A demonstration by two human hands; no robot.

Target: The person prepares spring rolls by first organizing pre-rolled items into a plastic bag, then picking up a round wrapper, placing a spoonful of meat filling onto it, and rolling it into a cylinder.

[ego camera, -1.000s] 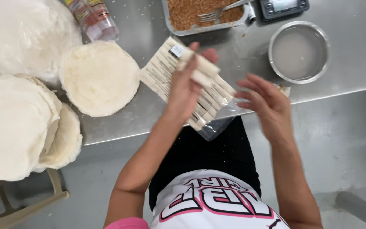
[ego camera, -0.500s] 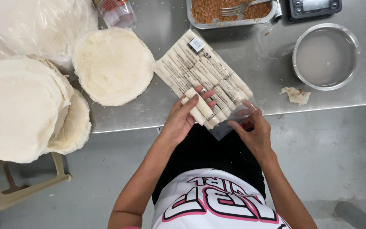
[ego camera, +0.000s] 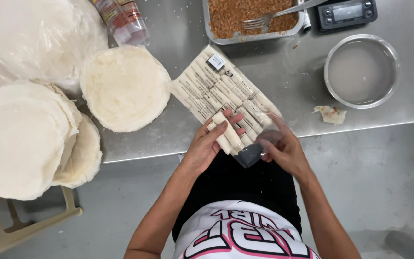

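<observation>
Rolls [ego camera: 228, 132] pack lies on steel table [ego camera: 288, 81].

It's a stainless steel counter [ego camera: 283, 72], a bit scuffed, with a clear bag of pale rolled sticks [ego camera: 221, 96] lying diagonally so its open end hangs over the front edge. Left of that sits a round stack of thin white wrappers [ego camera: 125, 88], with bigger wrapper stacks [ego camera: 20, 139] and a plastic-covered bundle [ego camera: 39, 38] near the left edge. Along the back there's a metal tray of brown crumbly filling [ego camera: 245, 17] with a fork in it, a small digital scale [ego camera: 346, 13], a round steel bowl of cloudy liquid [ego camera: 362, 71] and a torn wrapper scrap [ego camera: 330, 114] just beside the bowl.
</observation>
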